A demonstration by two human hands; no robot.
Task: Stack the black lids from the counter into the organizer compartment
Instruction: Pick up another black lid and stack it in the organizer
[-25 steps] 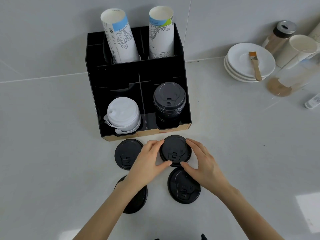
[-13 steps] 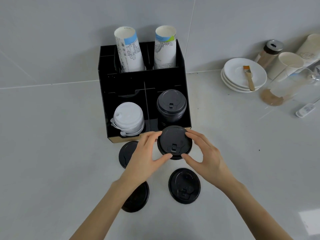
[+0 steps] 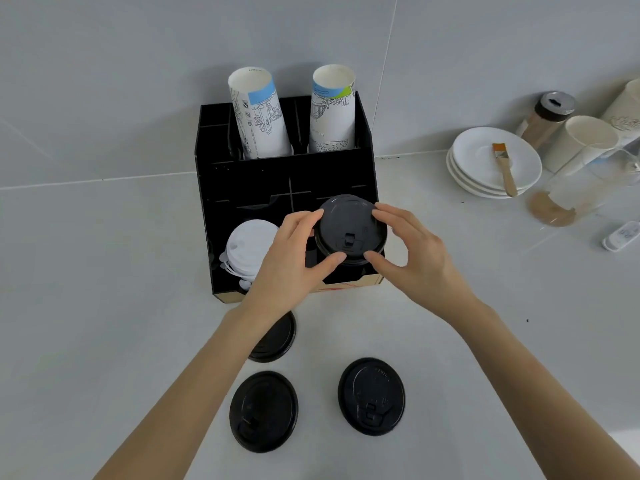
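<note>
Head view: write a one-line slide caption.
Both hands, left hand and right hand, hold a black lid over the organizer; three lids remain.

A pale grey counter (image 3: 104, 341) meets a light tiled wall (image 3: 121, 81) under soft, even light.

Both hands hold one black lid (image 3: 349, 228) by its rim over the front right compartment of the black organizer (image 3: 242, 181): the left hand (image 3: 291, 261) on its left edge, the right hand (image 3: 415, 258) on its right, each with thumb and fingers in a pinching grip. White lids (image 3: 247, 249) sit stacked in the front left compartment, and two printed paper cup stacks (image 3: 259, 116) stand in the rear ones. Three more black lids lie on the counter (image 3: 104, 323): one (image 3: 277, 337) partly under the left wrist, one (image 3: 264, 411) nearer, one (image 3: 371, 395) to its right.
</note>
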